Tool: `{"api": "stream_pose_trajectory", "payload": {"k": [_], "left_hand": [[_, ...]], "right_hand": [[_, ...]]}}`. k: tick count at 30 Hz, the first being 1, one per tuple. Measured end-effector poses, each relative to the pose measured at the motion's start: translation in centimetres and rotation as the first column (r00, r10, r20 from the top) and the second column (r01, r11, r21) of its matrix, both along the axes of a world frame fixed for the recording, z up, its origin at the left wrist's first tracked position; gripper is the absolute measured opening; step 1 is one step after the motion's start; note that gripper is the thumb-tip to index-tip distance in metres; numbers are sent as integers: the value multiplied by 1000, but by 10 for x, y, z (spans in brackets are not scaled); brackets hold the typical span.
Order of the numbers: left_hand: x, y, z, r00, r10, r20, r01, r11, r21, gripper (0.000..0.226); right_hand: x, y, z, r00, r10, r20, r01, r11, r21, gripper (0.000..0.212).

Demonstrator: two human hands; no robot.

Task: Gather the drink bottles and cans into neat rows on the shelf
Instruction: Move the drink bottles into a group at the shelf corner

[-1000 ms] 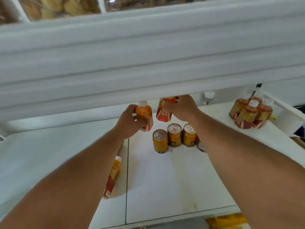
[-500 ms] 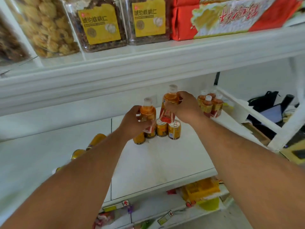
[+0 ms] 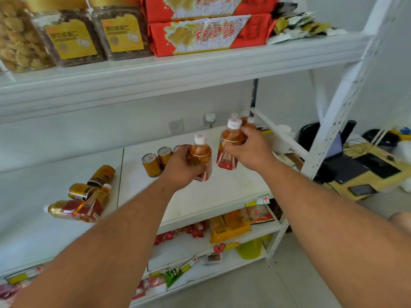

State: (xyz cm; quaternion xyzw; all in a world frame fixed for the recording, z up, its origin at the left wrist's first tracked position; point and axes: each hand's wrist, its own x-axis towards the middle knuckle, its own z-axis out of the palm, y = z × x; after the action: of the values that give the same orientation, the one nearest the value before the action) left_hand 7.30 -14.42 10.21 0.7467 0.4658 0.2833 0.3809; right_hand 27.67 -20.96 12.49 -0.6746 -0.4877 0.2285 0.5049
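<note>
White shelf (image 3: 211, 196) boards stretch out under my forearms, and just beyond them my left hand (image 3: 180, 170) is wrapped round one tea bottle (image 3: 200, 155) while my right hand (image 3: 249, 150) pinches a second bottle (image 3: 230, 143) at its shoulder, both upright near the standing cans (image 3: 155, 162). I should set them down flush beside the bottle cluster (image 3: 245, 120) at the back right, labels forward, before fetching the toppled cans and bottles (image 3: 85, 196) on the left.

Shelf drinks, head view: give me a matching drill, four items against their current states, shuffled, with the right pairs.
Items:
1. left hand
2. right hand
3. upright cans
4. tipped cans

States:
A. lying on the shelf's left side
B. grips the farther bottle
C. standing behind the left hand
D. grips the nearer bottle

Pairs: 1-D, 2-B, 3-C, 4-A
</note>
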Motion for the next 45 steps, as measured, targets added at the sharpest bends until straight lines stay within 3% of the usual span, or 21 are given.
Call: {"api": "stream_pose_trajectory", "payload": {"k": [10, 14, 18, 31, 45], "left_hand": [[32, -34, -11, 992, -122, 21, 122, 992, -8, 62], [46, -45, -15, 988, -145, 57, 148, 988, -42, 63], [70, -47, -20, 988, -141, 54, 144, 988, -50, 63], [187, -27, -31, 999, 50, 21, -48, 996, -69, 65], [227, 56, -69, 992, 125, -8, -125, 986, -109, 63]], "right_hand": [[17, -66, 0, 995, -92, 32, 93, 995, -42, 33], [27, -80, -7, 987, -142, 72, 147, 987, -66, 43], [49, -81, -12, 984, -160, 80, 166, 983, -77, 36], [164, -30, -22, 997, -32, 70, 41, 990, -135, 45], [207, 65, -54, 994, 16, 107, 5, 981, -194, 38]]}}
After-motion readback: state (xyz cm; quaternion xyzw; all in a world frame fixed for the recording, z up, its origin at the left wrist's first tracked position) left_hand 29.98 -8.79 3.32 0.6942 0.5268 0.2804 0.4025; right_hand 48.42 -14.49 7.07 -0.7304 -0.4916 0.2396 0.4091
